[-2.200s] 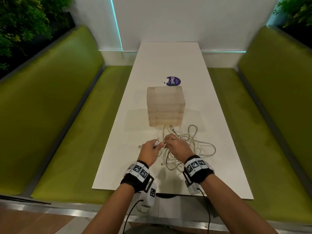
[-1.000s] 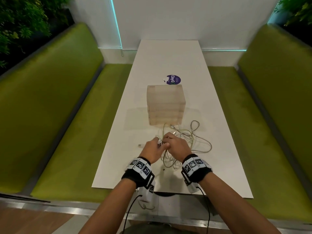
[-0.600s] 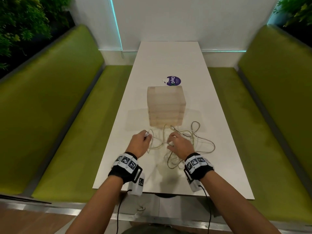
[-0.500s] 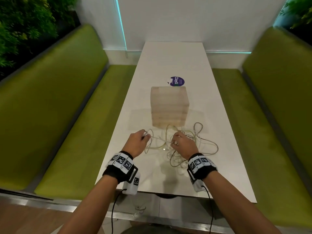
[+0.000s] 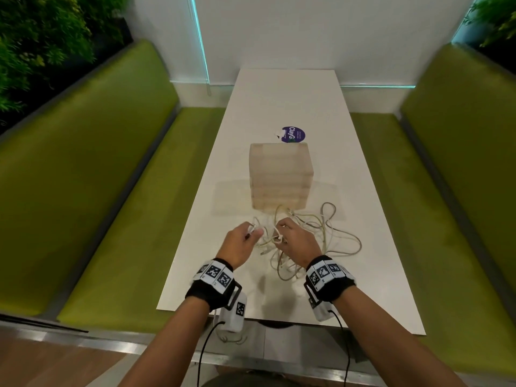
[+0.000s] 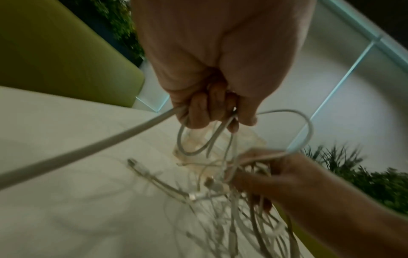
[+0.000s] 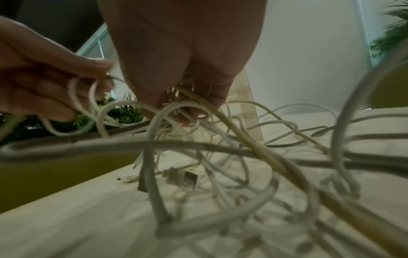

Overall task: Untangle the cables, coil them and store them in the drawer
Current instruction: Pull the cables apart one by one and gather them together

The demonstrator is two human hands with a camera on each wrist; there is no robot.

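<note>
A tangle of white cables [image 5: 321, 241] lies on the white table [image 5: 371, 247] just in front of a small wooden drawer box [image 5: 280, 177]. My left hand [image 5: 241, 240] holds loops of one white cable [image 6: 198, 139] in curled fingers, a little left of the tangle. My right hand [image 5: 293, 241] grips a bunch of the tangled cables [image 7: 198, 122], lifted slightly off the table. A USB plug [image 7: 185, 179] hangs under the lifted strands. The two hands are close together, with short loops running between them.
Green benches [image 5: 97, 205] run along both sides of the table. A purple round sticker [image 5: 293, 134] sits behind the wooden box. Plants [image 5: 42, 37] fill the upper corners. The near table edge [image 5: 251, 317] lies below my wrists.
The hands first worked close together, then the left hand pulled left with a cable strand. It has now come back towards the right hand. The tangle has shifted only slightly.
</note>
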